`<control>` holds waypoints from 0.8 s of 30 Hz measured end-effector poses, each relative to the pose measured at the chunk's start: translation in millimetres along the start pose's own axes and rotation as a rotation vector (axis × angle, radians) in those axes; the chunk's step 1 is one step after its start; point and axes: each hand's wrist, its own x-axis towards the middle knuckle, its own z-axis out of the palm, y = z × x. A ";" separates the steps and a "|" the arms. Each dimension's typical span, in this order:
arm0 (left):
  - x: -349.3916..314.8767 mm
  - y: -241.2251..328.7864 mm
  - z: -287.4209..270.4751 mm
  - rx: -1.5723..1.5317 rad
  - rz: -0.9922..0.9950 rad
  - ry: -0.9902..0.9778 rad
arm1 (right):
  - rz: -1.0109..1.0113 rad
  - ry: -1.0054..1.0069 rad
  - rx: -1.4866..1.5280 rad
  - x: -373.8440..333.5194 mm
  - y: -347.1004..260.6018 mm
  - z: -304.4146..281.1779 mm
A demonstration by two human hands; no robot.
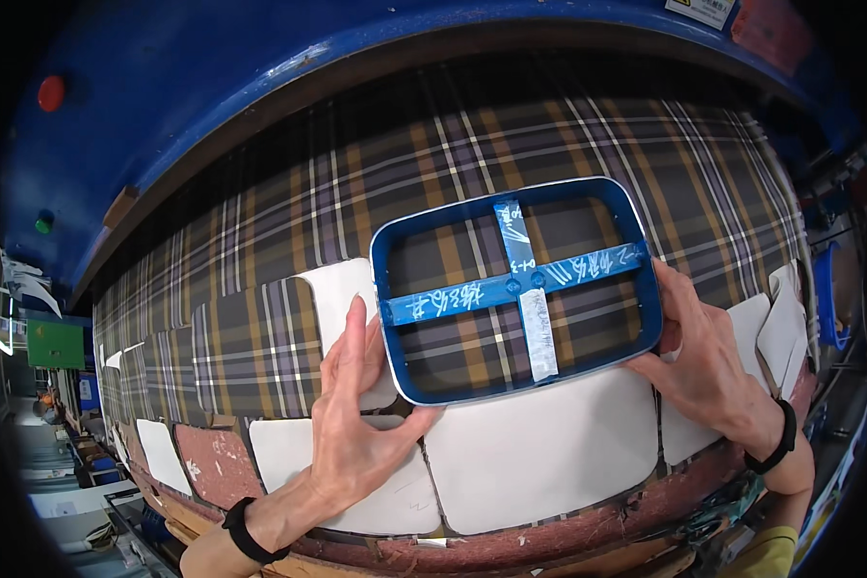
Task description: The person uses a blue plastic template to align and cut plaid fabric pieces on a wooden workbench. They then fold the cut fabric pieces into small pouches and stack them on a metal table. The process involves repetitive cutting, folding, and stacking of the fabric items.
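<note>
A blue cutting die [538,280], a rounded rectangular metal frame with a cross brace inside, is held between my two hands, slightly tilted. My left hand [347,414] grips its lower left corner, the thumb at the near edge and the fingers along the left side. Round the lower right corner closes my right hand [698,352], part of its fingers hidden by the frame. Plaid fabric [289,226] in dark grey, brown and purple shows beneath and through the die. On the near side lies a white rounded panel [544,458], close below the frame.
A blue machine body [164,106] with a red button [51,92] and a green button [44,223] spans the far side. Cut plaid pieces [255,347] lie at left, more white panels [780,332] at right. The worn reddish table edge [511,535] runs nearest me.
</note>
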 end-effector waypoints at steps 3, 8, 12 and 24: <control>3.2 6.6 3.9 0.050 0.029 0.026 | 0.005 -0.010 0.010 -3.9 4.4 -4.7; 5.0 7.2 0.2 0.257 0.149 0.054 | -0.018 -0.090 -0.053 2.4 -4.0 -12.5; 3.7 13.9 -1.1 0.236 0.147 0.069 | 0.010 -0.138 -0.063 2.9 -5.3 -15.8; -1.3 -1.4 6.3 0.199 0.198 0.104 | -0.164 -0.001 -0.102 -3.7 14.0 -2.2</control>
